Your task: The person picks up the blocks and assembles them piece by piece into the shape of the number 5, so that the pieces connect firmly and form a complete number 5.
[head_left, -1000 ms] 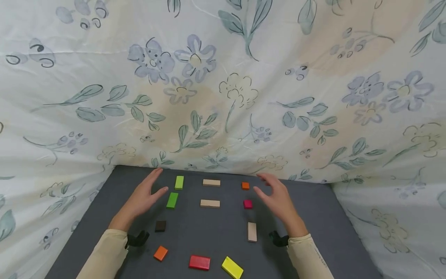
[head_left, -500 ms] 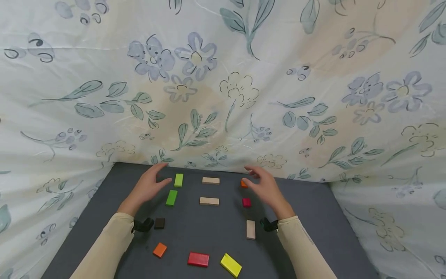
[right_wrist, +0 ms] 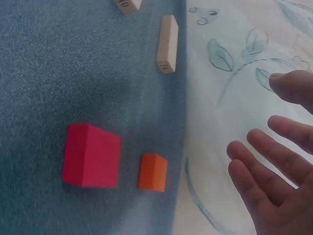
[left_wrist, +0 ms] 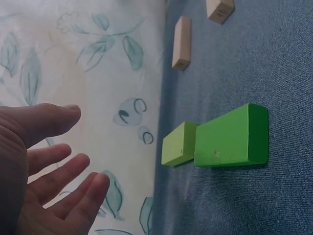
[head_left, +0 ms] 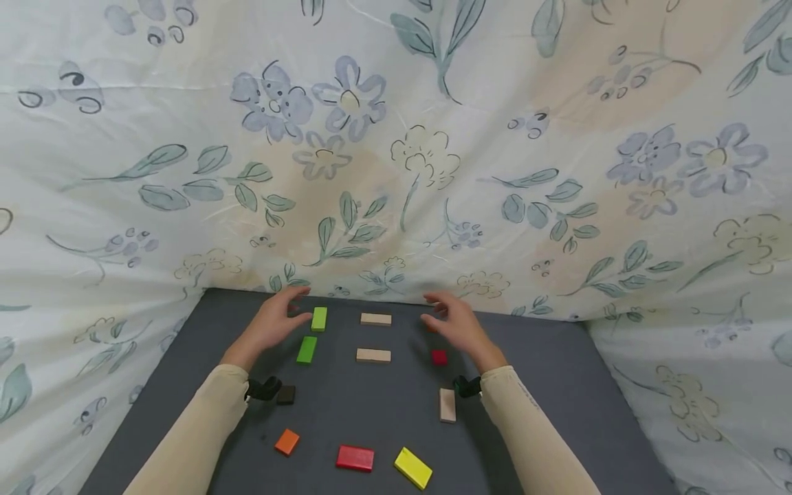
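My left hand (head_left: pixel 272 324) hovers at the far left of the grey table, holding nothing, with thumb and fingers spread apart. Closest to it is a light green block (head_left: pixel 319 319), and a darker green block (left_wrist: pixel 222 139) lies just nearer to me. On the other side my right hand (head_left: pixel 459 326) is also in the air with its fingers parted and nothing in them. It mostly hides a small orange block (right_wrist: pixel 153 173) in the head view. A crimson block (right_wrist: pixel 92 156) lies below that hand. Between the hands lie two pale wooden blocks, one far (head_left: pixel 375 319) and one nearer (head_left: pixel 373 355).
Nearer to me are a dark block (head_left: pixel 286 395), an orange block (head_left: pixel 287 442), a red block (head_left: pixel 355 458), a yellow block (head_left: pixel 413 468) and a wooden block (head_left: pixel 447 405). Floral cloth (head_left: pixel 421 206) hangs behind the table (head_left: pixel 538 385) and along its sides.
Both hands have moved inward toward each other, the left toward the light green block. My right hand now covers most of the far orange block. The blocks themselves have stayed in place.
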Demonstrator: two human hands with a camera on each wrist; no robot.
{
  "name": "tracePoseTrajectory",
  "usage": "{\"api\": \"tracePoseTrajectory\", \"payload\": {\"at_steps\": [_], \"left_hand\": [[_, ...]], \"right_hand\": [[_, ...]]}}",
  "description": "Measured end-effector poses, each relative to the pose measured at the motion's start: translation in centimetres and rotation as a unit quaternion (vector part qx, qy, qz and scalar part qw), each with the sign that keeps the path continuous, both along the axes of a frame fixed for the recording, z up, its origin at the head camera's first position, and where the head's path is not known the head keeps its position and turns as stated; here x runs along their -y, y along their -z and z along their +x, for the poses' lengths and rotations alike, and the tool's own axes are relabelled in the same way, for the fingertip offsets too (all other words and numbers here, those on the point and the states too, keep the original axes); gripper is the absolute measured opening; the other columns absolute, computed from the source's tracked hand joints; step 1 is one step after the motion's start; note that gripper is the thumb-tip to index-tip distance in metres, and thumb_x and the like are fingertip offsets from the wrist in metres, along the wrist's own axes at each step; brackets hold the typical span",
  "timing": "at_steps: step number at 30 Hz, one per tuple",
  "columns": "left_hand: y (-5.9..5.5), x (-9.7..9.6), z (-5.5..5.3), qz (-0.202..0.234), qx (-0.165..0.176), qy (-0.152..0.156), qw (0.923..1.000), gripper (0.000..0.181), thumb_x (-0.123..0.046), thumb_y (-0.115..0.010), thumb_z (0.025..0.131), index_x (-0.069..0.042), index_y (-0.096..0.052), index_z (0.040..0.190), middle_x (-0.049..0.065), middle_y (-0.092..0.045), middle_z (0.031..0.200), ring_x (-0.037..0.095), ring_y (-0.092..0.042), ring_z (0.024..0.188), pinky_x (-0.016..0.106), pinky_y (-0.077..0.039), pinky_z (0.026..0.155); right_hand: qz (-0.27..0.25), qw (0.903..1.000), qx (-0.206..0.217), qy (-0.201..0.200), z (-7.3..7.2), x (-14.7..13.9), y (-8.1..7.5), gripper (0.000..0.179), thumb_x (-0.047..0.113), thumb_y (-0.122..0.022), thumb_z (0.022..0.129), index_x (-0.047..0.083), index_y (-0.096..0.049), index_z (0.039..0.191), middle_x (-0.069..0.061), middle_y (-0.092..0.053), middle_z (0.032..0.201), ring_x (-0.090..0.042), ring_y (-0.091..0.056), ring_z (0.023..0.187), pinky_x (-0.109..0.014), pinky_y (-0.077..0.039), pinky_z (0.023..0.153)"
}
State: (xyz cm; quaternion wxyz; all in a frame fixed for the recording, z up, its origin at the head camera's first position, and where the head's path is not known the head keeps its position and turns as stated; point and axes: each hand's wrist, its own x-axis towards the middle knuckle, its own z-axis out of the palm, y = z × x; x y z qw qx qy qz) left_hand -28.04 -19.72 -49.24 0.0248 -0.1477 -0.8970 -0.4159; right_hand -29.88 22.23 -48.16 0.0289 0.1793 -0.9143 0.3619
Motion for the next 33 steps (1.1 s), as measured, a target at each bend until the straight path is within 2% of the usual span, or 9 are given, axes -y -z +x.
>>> {"api": "tracePoseTrajectory", "payload": {"at_steps": [5,12,16,20,27,33], "left_hand": [[0.3,-0.4,-0.8,-0.005,0.013,0.006,0.9999,0.064,-0.011,-0.074,0.105,0.004,-0.046,0.16,0.027,-0.05,0.157,0.052,-0.058,0.132,0.063,-0.051,0.106],[0.6,-0.9,-1.8,-0.025,0.034,0.018,0.9989,0.067,-0.01,-0.076,0.102,0.005,-0.046,0.16,0.029,-0.051,0.157,0.052,-0.062,0.127,0.064,-0.053,0.103],[1.1,-1.2,-2.3,-0.045,0.046,0.024,0.9976,0.067,-0.01,-0.078,0.1,0.005,-0.048,0.158,0.029,-0.05,0.158,0.052,-0.061,0.13,0.063,-0.051,0.107],[1.8,-1.2,-2.8,-0.064,0.04,0.033,0.9966,0.068,-0.008,-0.081,0.097,0.007,-0.05,0.155,0.031,-0.049,0.158,0.053,-0.056,0.135,0.063,-0.049,0.11],[2.9,-1.2,-3.0,-0.079,0.049,0.04,0.9949,0.072,-0.008,-0.084,0.094,0.008,-0.05,0.155,0.032,-0.05,0.157,0.053,-0.054,0.137,0.063,-0.047,0.111],[2.9,-1.5,-3.2,-0.081,0.058,0.041,0.9942,0.071,-0.008,-0.084,0.093,0.008,-0.052,0.154,0.031,-0.052,0.154,0.051,-0.056,0.133,0.063,-0.05,0.107]], "right_hand": [[0.002,1.0,0.001,-0.007,-1.0,0.7,0.7,0.053,0.022,-0.08,0.102,0.006,-0.064,0.15,-0.011,-0.067,0.143,-0.031,-0.068,0.121,-0.053,-0.056,0.103],[-0.005,0.9996,0.017,-0.022,-1.6,1.9,1.1,0.052,0.019,-0.08,0.102,0.002,-0.064,0.148,-0.017,-0.066,0.143,-0.035,-0.068,0.12,-0.052,-0.056,0.101],[-0.004,0.9996,0.015,-0.023,-1.7,2.4,1.6,0.05,0.016,-0.081,0.101,0.001,-0.065,0.146,-0.017,-0.067,0.141,-0.035,-0.069,0.117,-0.052,-0.057,0.099],[0.002,0.9996,0.018,-0.02,-2.0,2.8,2.3,0.048,0.016,-0.081,0.1,0.002,-0.067,0.143,-0.016,-0.068,0.139,-0.032,-0.07,0.114,-0.05,-0.058,0.098],[0.001,0.9993,0.035,-0.012,-2.4,3.5,3.1,0.045,0.015,-0.081,0.1,0.003,-0.068,0.142,-0.016,-0.069,0.137,-0.029,-0.07,0.111,-0.05,-0.059,0.095],[0.01,0.9989,0.045,-0.008,-2.5,4.3,3.3,0.044,0.014,-0.081,0.1,0.003,-0.069,0.141,-0.011,-0.07,0.134,-0.028,-0.071,0.111,-0.048,-0.06,0.094]]}}
